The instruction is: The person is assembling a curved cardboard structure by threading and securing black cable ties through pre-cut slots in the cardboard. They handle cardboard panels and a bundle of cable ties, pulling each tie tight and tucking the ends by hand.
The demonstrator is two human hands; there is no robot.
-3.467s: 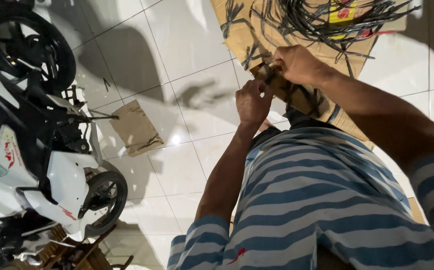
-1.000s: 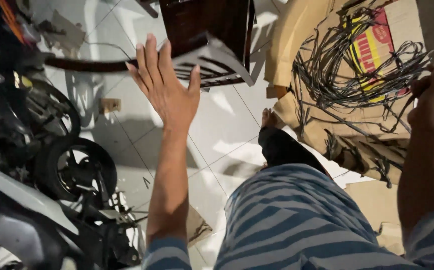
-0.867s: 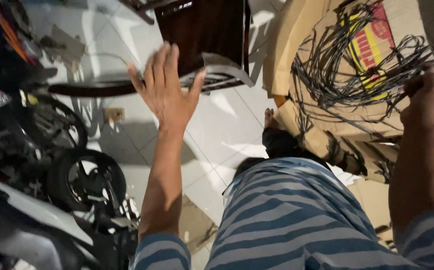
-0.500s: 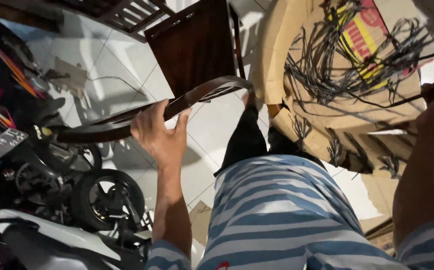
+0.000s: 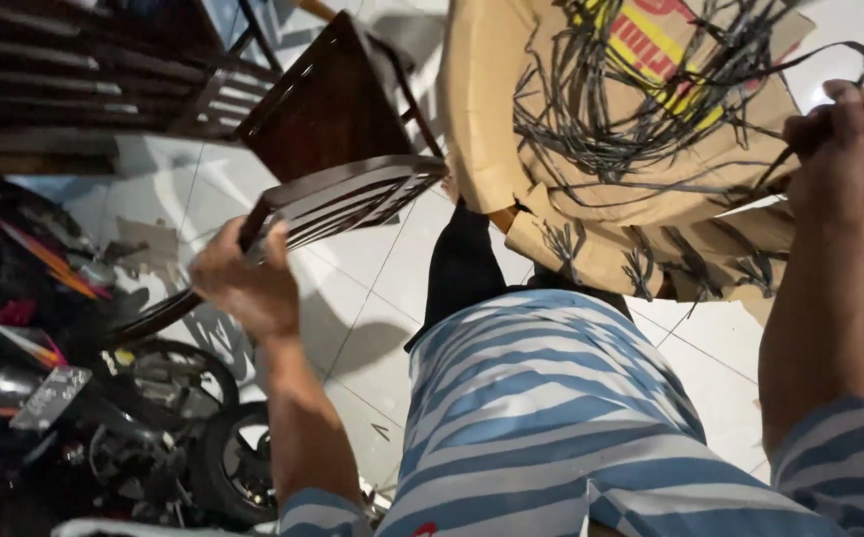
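My left hand (image 5: 243,283) is closed around the curved top rail of a dark wooden chair (image 5: 338,119) that stands on the white tiled floor. My right hand (image 5: 843,139) is raised at the right and grips a thin black strip (image 5: 830,55) that loops up from a tangle of black strips (image 5: 641,99). The tangle lies on flattened brown cardboard (image 5: 482,109). My blue and white striped shirt fills the lower middle, with a dark trouser leg above it.
A motorcycle (image 5: 104,428) with its wheels and dark bodywork crowds the lower left. More dark wooden furniture (image 5: 84,80) stands at the upper left. White floor tiles (image 5: 372,308) show between the chair and my leg.
My left hand went from open and spread in the air to gripping the chair's top rail. The view swung toward the chair. My right hand kept hold of the black strip.
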